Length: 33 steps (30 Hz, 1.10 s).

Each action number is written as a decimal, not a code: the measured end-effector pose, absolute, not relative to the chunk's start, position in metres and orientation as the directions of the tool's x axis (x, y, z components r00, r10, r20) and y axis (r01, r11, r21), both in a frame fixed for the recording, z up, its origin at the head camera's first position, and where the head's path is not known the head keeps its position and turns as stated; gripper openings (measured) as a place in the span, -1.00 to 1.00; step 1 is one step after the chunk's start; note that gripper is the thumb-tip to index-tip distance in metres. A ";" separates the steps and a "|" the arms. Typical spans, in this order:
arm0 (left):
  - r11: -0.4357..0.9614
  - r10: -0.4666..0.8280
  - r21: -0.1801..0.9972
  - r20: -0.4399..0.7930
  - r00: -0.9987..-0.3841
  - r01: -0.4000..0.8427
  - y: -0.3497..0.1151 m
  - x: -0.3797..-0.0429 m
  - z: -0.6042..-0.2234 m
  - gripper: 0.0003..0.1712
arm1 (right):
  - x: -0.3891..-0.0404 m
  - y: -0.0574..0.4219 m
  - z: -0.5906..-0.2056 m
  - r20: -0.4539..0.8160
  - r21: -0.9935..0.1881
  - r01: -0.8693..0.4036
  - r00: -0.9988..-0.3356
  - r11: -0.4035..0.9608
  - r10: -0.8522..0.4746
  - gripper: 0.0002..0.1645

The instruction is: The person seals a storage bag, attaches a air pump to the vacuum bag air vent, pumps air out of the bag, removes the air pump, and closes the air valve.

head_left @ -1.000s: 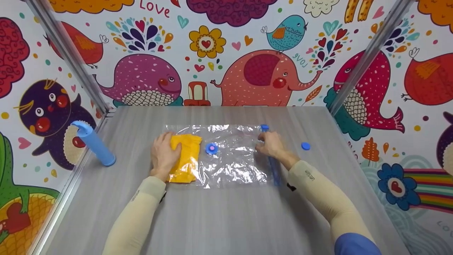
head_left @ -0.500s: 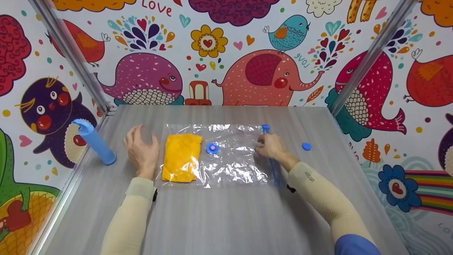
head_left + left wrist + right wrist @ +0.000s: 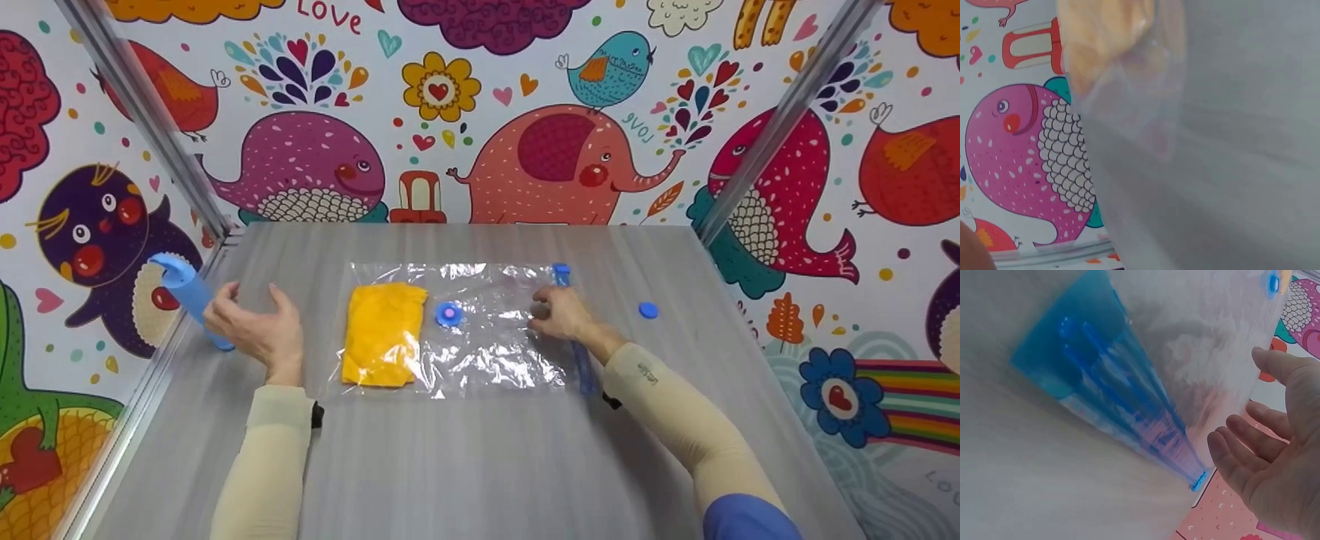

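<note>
A clear plastic vacuum bag (image 3: pixel 499 352) lies flat, with a folded yellow cloth (image 3: pixel 384 334) inside its left end. On its top sits a round blue valve (image 3: pixel 448 314) with a pink centre. The blue zip strip (image 3: pixel 585 371) with its slider (image 3: pixel 561 269) runs down the right end. My left hand (image 3: pixel 259 330), thumb and fingers apart, overlaps the light blue hand pump (image 3: pixel 187 289) in the head view, hiding part of its barrel. Fingers loosely bent and holding nothing, my right hand (image 3: pixel 566 313) hovers by the zip strip; the right wrist view shows the fingers (image 3: pixel 1255 444) beside it.
A small blue round cap (image 3: pixel 648 310) lies on the grey table (image 3: pixel 450 465), right of the bag. Printed cartoon walls (image 3: pixel 510 82) with metal corner posts (image 3: pixel 146 112) enclose the table at the back and sides.
My left hand has left the cloth end of the bag and moved left to the pump. My right hand has stayed near the zip strip, shifting slightly left.
</note>
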<state>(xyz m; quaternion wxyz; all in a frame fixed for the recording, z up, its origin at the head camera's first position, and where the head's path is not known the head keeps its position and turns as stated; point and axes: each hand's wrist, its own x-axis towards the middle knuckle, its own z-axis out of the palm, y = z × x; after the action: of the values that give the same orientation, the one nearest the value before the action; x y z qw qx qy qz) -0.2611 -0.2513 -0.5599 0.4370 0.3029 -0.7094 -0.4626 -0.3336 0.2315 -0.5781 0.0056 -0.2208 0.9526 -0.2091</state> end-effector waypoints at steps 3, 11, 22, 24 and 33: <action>0.364 -0.859 0.930 0.314 -0.403 -0.051 -0.260 -0.257 -0.560 -0.36 | -0.342 0.233 -0.593 0.094 -0.409 -0.448 -0.888 0.795 -0.451 -0.35; 0.216 -0.927 0.967 0.161 -0.339 -0.132 -0.280 -0.249 -0.560 -0.14 | -0.334 0.220 -0.585 0.035 -0.385 -0.420 -0.896 0.822 -0.442 -0.32; 0.110 -0.916 0.939 -0.031 -0.401 -0.325 -0.315 -0.249 -0.563 0.50 | -0.335 0.213 -0.586 -0.008 -0.309 -0.431 -0.890 0.848 -0.455 -0.28; 0.100 -0.899 0.926 -0.072 -0.433 -0.363 -0.321 -0.248 -0.565 0.51 | -0.335 0.212 -0.586 -0.023 -0.275 -0.439 -0.886 0.855 -0.462 -0.27; 0.132 -0.857 0.910 -0.096 -0.507 -0.394 -0.340 -0.256 -0.568 0.32 | -0.328 0.203 -0.582 -0.114 -0.260 -0.397 -0.893 0.880 -0.436 -0.08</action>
<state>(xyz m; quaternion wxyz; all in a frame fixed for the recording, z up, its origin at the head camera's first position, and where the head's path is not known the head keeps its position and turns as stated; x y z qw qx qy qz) -0.2559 -0.3402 -0.5684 0.2346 0.4376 -0.7147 -0.4927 -0.3280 0.2030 -0.5824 0.0847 -0.2157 0.9659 -0.1158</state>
